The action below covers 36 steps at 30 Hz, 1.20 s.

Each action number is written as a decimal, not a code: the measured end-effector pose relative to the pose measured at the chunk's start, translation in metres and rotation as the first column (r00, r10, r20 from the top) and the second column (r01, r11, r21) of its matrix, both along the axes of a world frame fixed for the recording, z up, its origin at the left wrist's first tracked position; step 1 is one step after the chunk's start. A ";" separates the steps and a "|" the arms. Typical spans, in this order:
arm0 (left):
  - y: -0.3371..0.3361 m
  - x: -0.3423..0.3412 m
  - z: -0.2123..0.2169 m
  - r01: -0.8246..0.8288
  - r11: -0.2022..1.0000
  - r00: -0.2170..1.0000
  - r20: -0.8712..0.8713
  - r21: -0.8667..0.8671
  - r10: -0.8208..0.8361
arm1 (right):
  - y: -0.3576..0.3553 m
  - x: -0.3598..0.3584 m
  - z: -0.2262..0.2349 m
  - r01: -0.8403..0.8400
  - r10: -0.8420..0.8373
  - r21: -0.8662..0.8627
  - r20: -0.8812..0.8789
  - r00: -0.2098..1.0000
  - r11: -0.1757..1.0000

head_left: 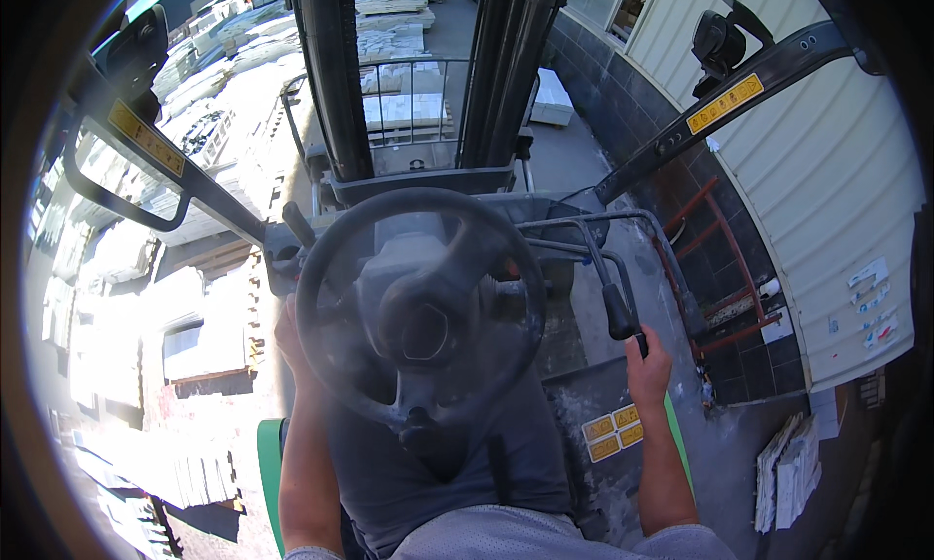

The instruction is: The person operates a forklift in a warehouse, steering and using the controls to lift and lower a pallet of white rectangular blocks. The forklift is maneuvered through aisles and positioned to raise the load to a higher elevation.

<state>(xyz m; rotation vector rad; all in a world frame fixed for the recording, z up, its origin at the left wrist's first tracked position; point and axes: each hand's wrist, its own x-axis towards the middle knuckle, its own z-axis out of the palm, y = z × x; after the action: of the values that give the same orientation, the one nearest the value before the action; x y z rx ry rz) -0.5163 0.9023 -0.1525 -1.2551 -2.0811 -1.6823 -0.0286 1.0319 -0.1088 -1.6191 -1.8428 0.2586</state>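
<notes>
In front of me is the black steering wheel (420, 202) of a forklift, with a round grey hub. My left hand (289, 338) is beside the wheel's left rim, which partly covers it; its fingers are hidden, so whether it grips anything does not show. A short dark lever (298, 225) stands just beyond it, left of the column. My right hand (650, 367) is closed around the knob of a black control lever (642, 342). Another lever with a black knob (617, 313) sits right beside it, untouched.
Ahead rise the dark mast (331, 83) and the metal load guard (413, 103). Pale stacked slabs (204, 351) on pallets line the left. At right are a corrugated wall (827, 171), a red metal frame (725, 244) and leaning pale boards (788, 472).
</notes>
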 end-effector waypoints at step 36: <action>0.000 -0.002 -0.052 -0.170 0.958 0.985 -0.043 -0.231 0.165 | -0.095 -0.166 0.043 -0.630 0.725 0.394 -0.159 0.671 0.670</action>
<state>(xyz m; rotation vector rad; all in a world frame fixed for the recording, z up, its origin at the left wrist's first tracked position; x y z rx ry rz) -0.5188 0.9028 -0.2046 -1.1142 -2.3525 -1.3775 -0.1950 0.9374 -0.0656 -0.5566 -2.0451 0.4893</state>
